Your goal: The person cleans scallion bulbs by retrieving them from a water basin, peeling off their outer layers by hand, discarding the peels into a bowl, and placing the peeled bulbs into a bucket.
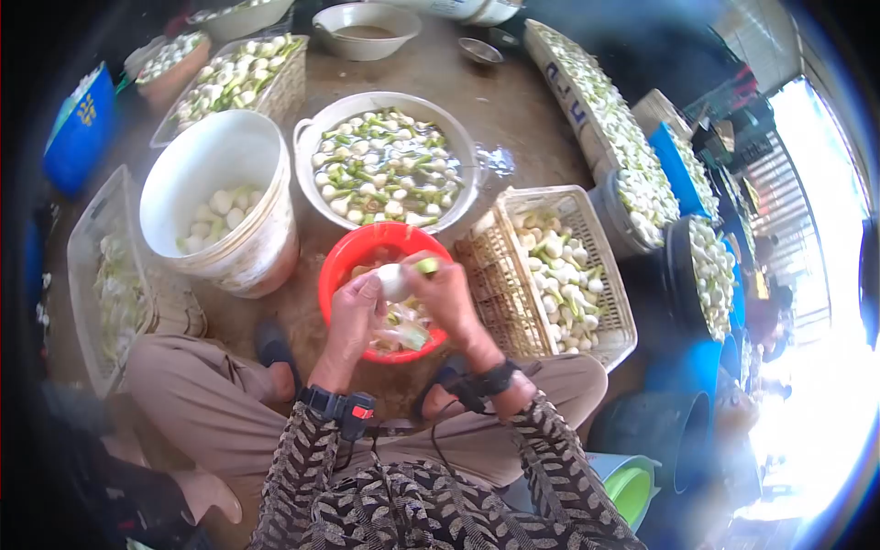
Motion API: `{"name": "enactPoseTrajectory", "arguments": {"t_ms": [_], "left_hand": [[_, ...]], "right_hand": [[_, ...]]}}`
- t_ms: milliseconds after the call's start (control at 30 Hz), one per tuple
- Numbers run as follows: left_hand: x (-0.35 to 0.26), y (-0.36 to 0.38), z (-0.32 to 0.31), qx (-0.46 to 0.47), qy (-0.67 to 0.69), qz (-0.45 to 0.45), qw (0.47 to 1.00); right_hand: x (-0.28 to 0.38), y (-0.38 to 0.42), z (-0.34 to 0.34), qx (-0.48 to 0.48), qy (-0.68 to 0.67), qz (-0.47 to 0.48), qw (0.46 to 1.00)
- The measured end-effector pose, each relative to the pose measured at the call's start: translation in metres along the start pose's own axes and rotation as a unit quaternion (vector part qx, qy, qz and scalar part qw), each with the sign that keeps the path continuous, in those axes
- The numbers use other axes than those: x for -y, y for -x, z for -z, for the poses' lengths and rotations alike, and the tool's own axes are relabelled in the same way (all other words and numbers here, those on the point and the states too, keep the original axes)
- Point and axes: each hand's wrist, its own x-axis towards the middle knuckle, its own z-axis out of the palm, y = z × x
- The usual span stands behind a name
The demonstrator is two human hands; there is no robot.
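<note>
Both hands meet above a red basin [327, 295], holding a white onion [392, 282] between them over its near half. The fingers of the left hand [358, 301] are closed around the onion's rounded white end. The fingers of the right hand [444, 298] are bent and gripping its green stem end; whether they hold anything else is too small to tell. Inside the red basin, under the hands, lie pale and greenish onion trimmings [403, 335].

The basin sits on the wet floor [515, 103], between the seated person's feet and a wide tub [468, 147], where many onions with green stems float in water. To the left of the basin stands a white bucket [266, 240], partly filled with pale bulbs [220, 216]. Farther left is a translucent crate [87, 225] with more pale produce. Just right of the basin, a cream plastic crate [486, 298] holds a heap of white onions with short green stems.

Behind the bucket, a basket [286, 90] is piled with onions, and a bowl [385, 43] of cloudy water stands near it. At the upper right, a long container [570, 112] is heaped with onions.
</note>
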Motion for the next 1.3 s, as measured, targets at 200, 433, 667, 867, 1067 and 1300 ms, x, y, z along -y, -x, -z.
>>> {"name": "enactPoseTrajectory", "arguments": {"t_ms": [200, 433, 667, 867, 1067, 1300], "left_hand": [[0.026, -0.019, 0.027, 0.027, -0.414, -0.106, 0.903], [0.030, -0.033, 0.020, 0.007, -0.624, -0.048, 0.780], [0.004, -0.050, 0.014, 0.114, -0.680, -0.003, 0.724], [0.007, -0.089, 0.030, 0.086, -0.419, 0.009, 0.904], [0.010, -0.115, 0.045, -0.003, -0.246, 0.056, 0.968], [0.015, -0.119, 0.052, -0.054, -0.226, 0.044, 0.972]], "right_hand": [[-0.007, -0.021, 0.040, 0.010, -0.310, -0.129, 0.942], [0.038, -0.081, 0.013, 0.035, -0.302, -0.075, 0.950], [0.044, -0.214, -0.039, 0.243, -0.145, 0.054, 0.958], [-0.172, -0.365, 0.020, 0.115, 0.419, 0.111, 0.894], [-0.286, -0.379, -0.025, 0.038, 0.554, 0.255, 0.792], [-0.254, -0.376, -0.002, 0.148, 0.340, -0.008, 0.928]]}}
